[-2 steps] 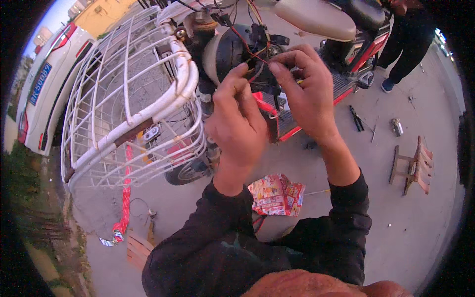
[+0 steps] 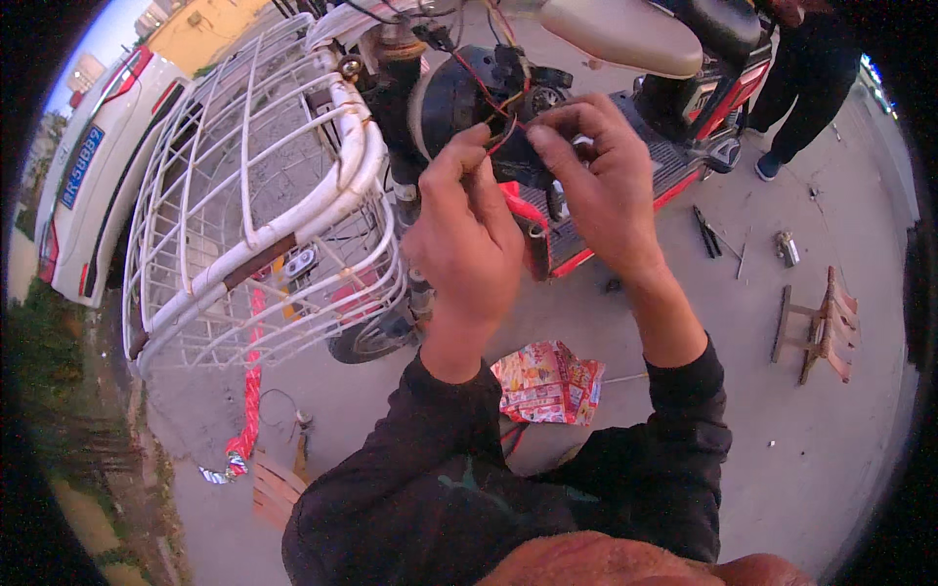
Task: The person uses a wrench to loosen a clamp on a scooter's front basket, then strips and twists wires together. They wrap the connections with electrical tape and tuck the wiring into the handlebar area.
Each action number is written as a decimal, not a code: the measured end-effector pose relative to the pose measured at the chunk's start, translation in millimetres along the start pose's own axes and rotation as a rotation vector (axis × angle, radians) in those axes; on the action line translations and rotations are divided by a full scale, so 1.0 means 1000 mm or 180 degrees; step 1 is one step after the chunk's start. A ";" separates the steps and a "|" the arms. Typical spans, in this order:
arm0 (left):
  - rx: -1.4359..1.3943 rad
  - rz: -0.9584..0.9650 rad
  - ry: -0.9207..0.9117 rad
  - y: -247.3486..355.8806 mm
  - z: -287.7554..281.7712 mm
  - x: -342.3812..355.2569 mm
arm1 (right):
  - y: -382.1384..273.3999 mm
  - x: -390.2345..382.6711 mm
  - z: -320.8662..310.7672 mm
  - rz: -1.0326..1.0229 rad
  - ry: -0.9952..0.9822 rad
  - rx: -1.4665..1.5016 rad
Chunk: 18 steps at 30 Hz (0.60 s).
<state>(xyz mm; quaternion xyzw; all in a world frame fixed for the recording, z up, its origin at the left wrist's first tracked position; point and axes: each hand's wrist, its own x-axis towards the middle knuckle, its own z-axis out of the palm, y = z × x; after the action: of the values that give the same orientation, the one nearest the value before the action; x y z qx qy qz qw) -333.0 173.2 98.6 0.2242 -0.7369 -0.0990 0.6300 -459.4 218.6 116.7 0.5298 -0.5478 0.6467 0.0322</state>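
Thin red and dark wires [image 2: 478,78] hang from the handlebar area of a scooter and run down between my two hands. My left hand [image 2: 463,239] is closed in a pinch, thumb against forefinger, on a wire end. Just to its right, my right hand [image 2: 608,190] pinches a thin red wire between thumb and forefinger. Behind my fingertips sits a round black housing [image 2: 461,103] with a pale rim, and a small round dark part shows beside it. The exact joint between the wires is too small to make out.
A white wire basket [image 2: 288,230] stands at the left, near a white car [image 2: 103,176]. Rightward are the scooter's pale seat [image 2: 625,37], pliers [image 2: 707,232], a small wooden stool [image 2: 819,325] and a person in dark trousers [image 2: 806,88]. A printed red sheet [image 2: 549,383] lies below.
My right hand has shifted very slightly left and down, its fingers still pinched. The left hand has hardly moved.
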 end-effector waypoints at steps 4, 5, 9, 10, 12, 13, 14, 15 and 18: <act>0.0295 0.0055 -0.0172 0.001 0.005 0.015 | 0.010 -0.002 0.000 0.0946 -0.0160 0.1147; 0.0296 0.0080 -0.0209 -0.002 0.005 0.019 | 0.010 0.002 -0.001 0.1263 -0.0243 0.1552; 0.0650 0.0338 -0.0289 0.001 0.000 0.032 | 0.013 0.010 -0.010 0.1230 -0.0680 0.1502; 0.0780 0.0491 -0.0322 0.001 0.000 0.037 | 0.011 0.013 -0.012 0.1274 -0.0714 0.1525; 0.0710 0.0378 -0.0332 0.004 0.003 0.041 | 0.012 0.015 -0.017 0.1381 -0.0814 0.1496; 0.0673 0.0324 -0.0340 0.005 0.004 0.042 | 0.015 0.014 -0.017 0.1441 -0.0845 0.1576; 0.0657 0.0377 -0.0399 0.003 0.005 0.042 | 0.015 0.012 -0.018 0.1538 -0.0854 0.1685; 0.0641 0.0432 -0.0458 -0.002 0.003 0.042 | 0.013 0.011 -0.018 0.1634 -0.0861 0.1793; 0.0503 0.0684 -0.0595 -0.009 -0.002 0.045 | 0.012 0.008 -0.018 0.1546 -0.0778 0.1861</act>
<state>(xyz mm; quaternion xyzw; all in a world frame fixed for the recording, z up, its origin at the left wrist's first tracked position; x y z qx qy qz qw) -334.3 144.6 134.9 0.1827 -0.8175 0.0068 0.5462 -482.5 222.8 117.3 0.4447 -0.4498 0.6963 -0.3392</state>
